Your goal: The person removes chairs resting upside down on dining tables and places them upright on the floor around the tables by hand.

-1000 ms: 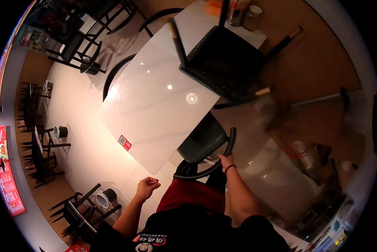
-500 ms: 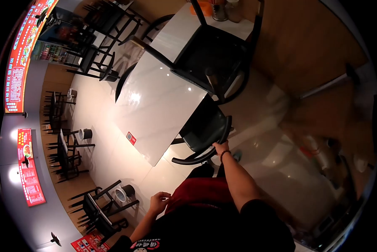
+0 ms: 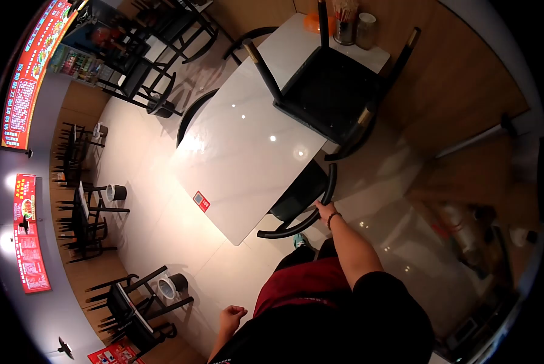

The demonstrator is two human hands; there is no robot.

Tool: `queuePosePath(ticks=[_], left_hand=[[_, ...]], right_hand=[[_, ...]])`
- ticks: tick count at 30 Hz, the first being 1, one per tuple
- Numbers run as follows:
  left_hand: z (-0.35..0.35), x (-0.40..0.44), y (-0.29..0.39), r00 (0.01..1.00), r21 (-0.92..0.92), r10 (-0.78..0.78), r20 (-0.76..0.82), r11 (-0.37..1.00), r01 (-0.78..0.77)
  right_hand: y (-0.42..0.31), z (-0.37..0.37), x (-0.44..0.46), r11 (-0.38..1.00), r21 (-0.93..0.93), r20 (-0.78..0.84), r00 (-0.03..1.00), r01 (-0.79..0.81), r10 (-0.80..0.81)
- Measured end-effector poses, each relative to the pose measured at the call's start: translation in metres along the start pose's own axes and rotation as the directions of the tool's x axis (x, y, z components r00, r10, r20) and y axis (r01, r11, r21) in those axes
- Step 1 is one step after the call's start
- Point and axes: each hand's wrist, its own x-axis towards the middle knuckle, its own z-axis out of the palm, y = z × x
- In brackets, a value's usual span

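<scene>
Tabletop [image 3: 241, 164] now covers more of the chair [image 3: 297, 199], tucked deeper beneath, right hand [image 3: 326, 212] gripping its back [image 3: 331, 182], left hand [image 3: 232, 315] half-curled, seemingly empty.

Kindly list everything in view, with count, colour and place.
Table: 1, white, centre
Upturned chair: 1, black, on table
Upright chair: 1, black, table's right side
Chair backs: 2, black, table's left side
Sticker: 1, red, table's near end
Unclear item: 1, orange, table's far end
Stick holder: 1, greyish, beside it
Jar: 1, clear, beside holder
Bins: at least 4, dark, left floor
Stacked furniture: uncountable, mostly dark, left
Wall boards: at least 3, red, left
Blurred clutter: uncountable, mixed, right
Shoe: 1, greenish, floor
Waist cloth: 1, red, on person
Right hand: 1, bare, on upright chair's back
Left hand: 1, bare, lower centre
</scene>
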Motion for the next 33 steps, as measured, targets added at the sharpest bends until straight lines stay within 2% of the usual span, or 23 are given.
queuePosePath(ticks=[2,3,4,6,7,8,9,11,13,16,18,20,21,22,23,24,25,26,27,28,30,32,33], left_hand=[[-0.009,0.012,0.004,1.000,0.058,0.018,0.006,0.998,-0.018],[-0.013,0.021,0.010,0.999,0.130,0.034,0.001,0.991,-0.034],[-0.015,0.037,0.018,0.998,0.127,0.061,0.026,0.990,-0.064],[-0.012,0.077,0.030,0.984,0.103,0.142,0.111,0.983,-0.153],[-0.008,0.097,0.047,0.967,0.087,0.202,0.158,0.972,-0.218],[-0.002,0.111,0.077,0.967,0.107,0.183,0.177,0.973,-0.204],[0.009,0.131,0.105,0.961,0.093,0.202,0.187,0.971,-0.222],[0.030,0.119,0.204,0.901,0.235,0.382,0.203,0.875,-0.424],[0.068,0.143,0.264,0.777,0.043,0.549,0.309,0.808,-0.588],[0.140,0.123,0.379,0.643,-0.049,0.670,0.370,0.705,-0.707],[0.191,0.087,0.446,0.546,-0.042,0.729,0.413,0.614,-0.788],[0.250,0.068,0.484,0.518,-0.038,0.758,0.396,0.577,-0.816],[0.281,0.059,0.504,0.502,-0.044,0.787,0.357,0.552,-0.833],[0.309,0.067,0.521,0.522,0.003,0.808,0.273,0.542,-0.841],[0.333,0.082,0.530,0.540,0.055,0.820,0.191,0.540,-0.840],[0.355,0.093,0.543,0.583,-0.056,0.798,0.154,0.596,-0.801],[0.364,0.118,0.555,0.560,-0.020,0.803,0.207,0.575,-0.818],[0.367,0.098,0.571,0.521,0.103,0.838,0.164,0.510,-0.854],[0.377,0.111,0.578,0.444,-0.186,0.878,0.177,0.473,-0.861],[0.371,0.084,0.591,0.458,-0.323,0.844,0.281,0.532,-0.782],[0.378,0.102,0.588,0.478,-0.215,0.841,0.252,0.531,-0.820],[0.381,0.089,0.591,0.544,-0.398,0.820,0.178,0.566,-0.722],[0.383,0.081,0.592,0.571,-0.516,0.813,0.114,0.539,-0.665]], right_hand=[[0.001,-0.008,-0.029,0.997,-0.079,0.108,0.994,-0.006,0.014],[0.057,0.001,0.027,0.977,-0.167,-0.055,0.988,0.133,-0.144],[0.082,-0.001,0.042,0.948,-0.241,-0.012,0.976,0.208,-0.217],[0.104,-0.016,0.020,0.896,-0.340,0.131,0.958,0.286,-0.255],[0.101,-0.028,-0.010,0.925,-0.299,0.155,0.969,0.233,-0.194],[0.098,-0.044,-0.051,0.949,-0.259,0.183,0.974,0.180,-0.135],[0.093,-0.060,-0.093,0.993,-0.084,0.160,0.984,0.087,-0.073],[0.108,-0.098,-0.131,0.993,0.115,0.065,0.997,0.020,-0.028],[0.127,-0.148,-0.161,0.956,0.294,-0.075,0.997,-0.012,0.035],[0.178,-0.229,-0.162,0.941,0.333,-0.275,0.961,0.067,0.029],[0.180,-0.285,-0.178,0.956,0.285,-0.325,0.945,0.062,0.036],[0.194,-0.330,-0.188,0.961,0.272,-0.381,0.923,0.051,0.059],[0.201,-0.355,-0.186,0.932,0.333,-0.428,0.904,0.143,0.014],[0.210,-0.370,-0.186,0.892,0.387,-0.479,0.877,0.232,-0.020],[0.214,-0.381,-0.194,0.878,0.420,-0.495,0.869,0.231,0.008],[0.213,-0.397,-0.204,0.787,0.532,-0.536,0.843,0.312,0.028],[0.210,-0.403,-0.211,0.678,0.615,-0.583,0.811,0.402,0.048],[0.212,-0.408,-0.218,0.641,0.632,-0.621,0.780,0.435,0.082],[0.215,-0.406,-0.225,0.618,0.646,-0.635,0.765,0.448,0.110],[0.225,-0.401,-0.226,0.567,0.665,-0.644,0.758,0.486,0.105],[0.247,-0.385,-0.231,0.503,0.685,-0.661,0.740,0.528,0.124],[0.255,-0.360,-0.230,0.595,0.711,-0.616,0.741,0.375,0.269],[0.255,-0.347,-0.227,0.571,0.724,-0.619,0.730,0.387,0.291]])
